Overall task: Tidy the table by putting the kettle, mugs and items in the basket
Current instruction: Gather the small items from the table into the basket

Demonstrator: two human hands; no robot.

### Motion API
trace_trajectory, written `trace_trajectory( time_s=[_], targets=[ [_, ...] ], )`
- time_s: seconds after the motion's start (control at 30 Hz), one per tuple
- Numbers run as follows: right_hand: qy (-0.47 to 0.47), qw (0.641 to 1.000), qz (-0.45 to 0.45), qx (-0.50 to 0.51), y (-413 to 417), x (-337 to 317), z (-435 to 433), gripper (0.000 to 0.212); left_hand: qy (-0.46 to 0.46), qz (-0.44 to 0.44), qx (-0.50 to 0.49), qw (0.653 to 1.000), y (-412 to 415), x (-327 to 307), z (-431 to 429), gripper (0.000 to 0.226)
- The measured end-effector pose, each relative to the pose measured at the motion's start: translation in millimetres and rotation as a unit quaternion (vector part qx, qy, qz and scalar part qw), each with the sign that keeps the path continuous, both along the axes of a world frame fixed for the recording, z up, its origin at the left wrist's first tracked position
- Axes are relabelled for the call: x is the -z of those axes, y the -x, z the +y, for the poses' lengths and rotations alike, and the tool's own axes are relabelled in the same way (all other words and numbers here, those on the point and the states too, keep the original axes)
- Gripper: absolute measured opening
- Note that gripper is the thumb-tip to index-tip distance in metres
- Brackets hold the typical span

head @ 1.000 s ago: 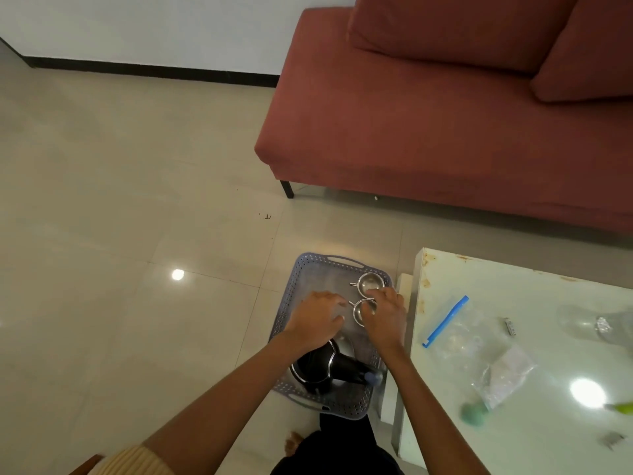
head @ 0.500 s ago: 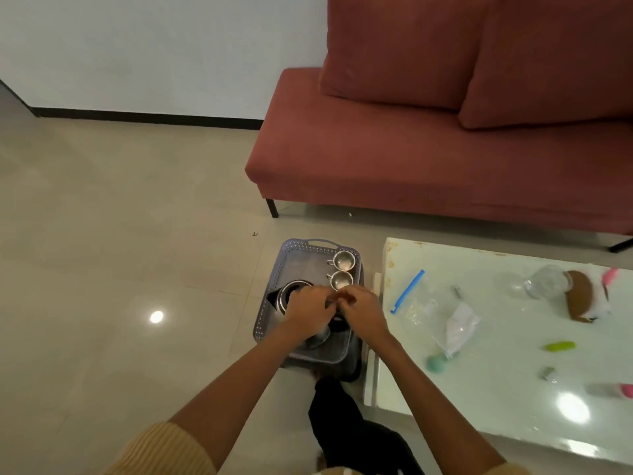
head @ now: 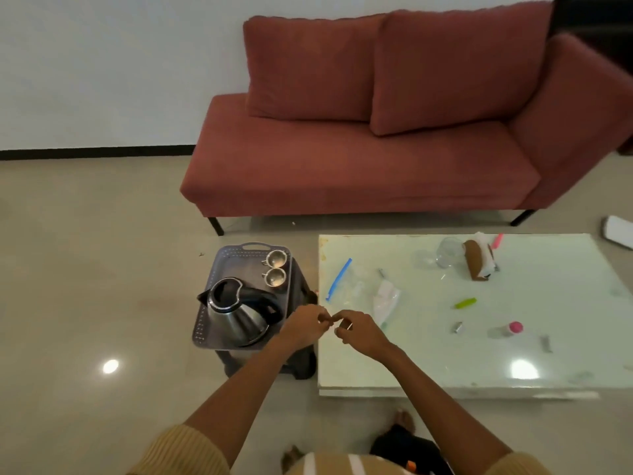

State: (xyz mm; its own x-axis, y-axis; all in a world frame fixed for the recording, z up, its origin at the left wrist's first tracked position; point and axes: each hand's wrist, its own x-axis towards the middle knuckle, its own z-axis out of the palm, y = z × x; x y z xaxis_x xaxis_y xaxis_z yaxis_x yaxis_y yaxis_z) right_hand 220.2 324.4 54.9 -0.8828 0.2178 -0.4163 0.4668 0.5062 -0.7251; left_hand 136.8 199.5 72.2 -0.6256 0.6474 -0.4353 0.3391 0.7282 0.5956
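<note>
So from where I'm standing, the person has both hands up over the near left corner of the table. The left hand (head: 305, 325) and right hand (head: 359, 330) have their fingers curled in with the tips nearly meeting. Honestly I can't tell whether either one is pinching some tiny thing or nothing at all, it's too small and blurry. Just left of them the grey basket (head: 253, 247) sits on a dark stool (head: 303, 361) right beside the table, and the big stuff is in it. The steel kettle (head: 236, 318) stands upright in the near half with its lid open. One steel mug (head: 275, 278) and a second mug (head: 276, 258) stand side by side along the far right edge. I'd call that roughly halfway: kettle and mugs sorted, the small bits not yet. On the white table (head: 428, 354) there's a crumpled clear bag (head: 387, 301) close to the hands, a little metal clip (head: 457, 327) and a small bottle with a pink cap (head: 507, 330). Further in are a green stick-like thing (head: 465, 303) and a zip bag with a blue slider strip (head: 339, 275). At the far edge there's a clear glass jar (head: 447, 253) on its side, just beside a brown-and-white bundle (head: 476, 260), plus a pink thing (head: 497, 241) I can't identify. My guess is all of that has to go in the basket. Behind it all is the red sofa (head: 342, 166).
</note>
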Motion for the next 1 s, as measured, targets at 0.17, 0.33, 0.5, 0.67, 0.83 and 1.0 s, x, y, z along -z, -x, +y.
trace_trajectory(
  time_s=[0.17, 0.33, 0.5, 0.67, 0.83, 1.0],
  targets=[
    [0.036, 0.998, -0.035, 0.037, -50.1, 13.1, 86.2, 0.027, 0.007, -0.052, 0.016, 0.998, -33.1, 21.8, 92.9, 0.022],
    [0.029, 0.995, -0.077, 0.060, -87.1, 36.7, 201.5, 0.027, -0.002, -0.109, -0.015, 0.994, -76.9, 47.3, 212.1, 0.021],
    [0.026, 0.987, -0.134, 0.083, -117.0, 73.2, 293.3, 0.029, 0.027, -0.176, -0.023, 0.984, -113.9, 85.3, 300.6, 0.026],
    [0.019, 0.971, -0.172, 0.166, -141.4, 104.2, 341.3, 0.026, 0.054, -0.208, -0.036, 0.976, -124.9, 113.9, 350.5, 0.026],
    [0.040, 0.951, -0.205, 0.230, -153.2, 141.9, 357.3, 0.027, 0.052, -0.233, -0.091, 0.967, -125.1, 143.6, 368.0, 0.022],
    [0.062, 0.926, -0.193, 0.319, -144.8, 188.8, 361.4, 0.018, 0.030, -0.283, -0.219, 0.933, -118.5, 192.1, 371.7, 0.021]
  ],
)
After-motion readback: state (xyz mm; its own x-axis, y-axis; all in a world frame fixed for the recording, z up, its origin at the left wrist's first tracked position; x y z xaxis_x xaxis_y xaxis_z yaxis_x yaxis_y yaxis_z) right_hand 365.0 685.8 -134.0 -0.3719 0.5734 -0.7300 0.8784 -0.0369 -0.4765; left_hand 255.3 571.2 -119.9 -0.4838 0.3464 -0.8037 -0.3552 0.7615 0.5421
